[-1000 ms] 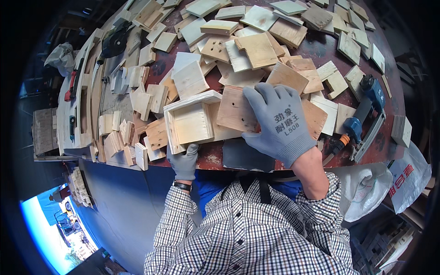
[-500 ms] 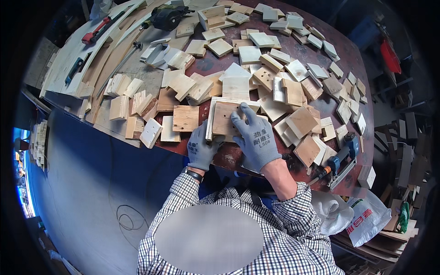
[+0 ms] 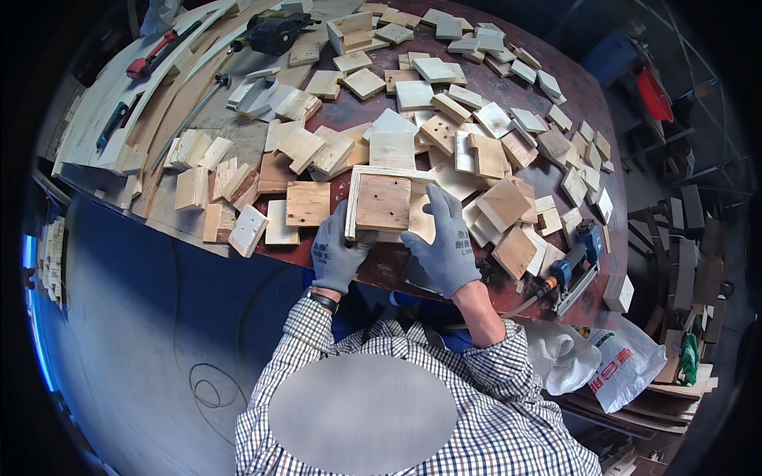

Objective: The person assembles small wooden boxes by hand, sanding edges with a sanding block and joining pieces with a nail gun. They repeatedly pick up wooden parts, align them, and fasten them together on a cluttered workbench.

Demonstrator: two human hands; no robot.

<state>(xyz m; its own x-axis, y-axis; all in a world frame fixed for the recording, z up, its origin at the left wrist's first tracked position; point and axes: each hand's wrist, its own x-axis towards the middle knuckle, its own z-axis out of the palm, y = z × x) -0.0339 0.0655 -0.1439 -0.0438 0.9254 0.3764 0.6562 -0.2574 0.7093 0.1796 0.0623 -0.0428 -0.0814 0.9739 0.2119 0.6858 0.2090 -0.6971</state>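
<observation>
A shallow wooden box frame (image 3: 386, 201) with a square plywood panel set in it lies near the front edge of the dark red table (image 3: 381, 266). My left hand (image 3: 337, 254), in a grey work glove, grips the frame's lower left corner. My right hand (image 3: 446, 242), gloved the same way, holds the frame's right side with fingers laid over a pale board. Loose square wooden blocks (image 3: 306, 203) lie right beside the frame on both sides.
Several wooden squares (image 3: 413, 94) cover the table. A blue and orange nail gun (image 3: 573, 266) lies at the right front edge. Long curved boards (image 3: 159, 95), a red-handled tool (image 3: 149, 59) and a dark power tool (image 3: 274, 32) sit far left. White bags (image 3: 611, 365) stand on the floor to the right.
The view has pulled back and shifted. My right hand moved from lying flat on the panel to gripping the frame's right side. The left hand stays at the lower left corner.
</observation>
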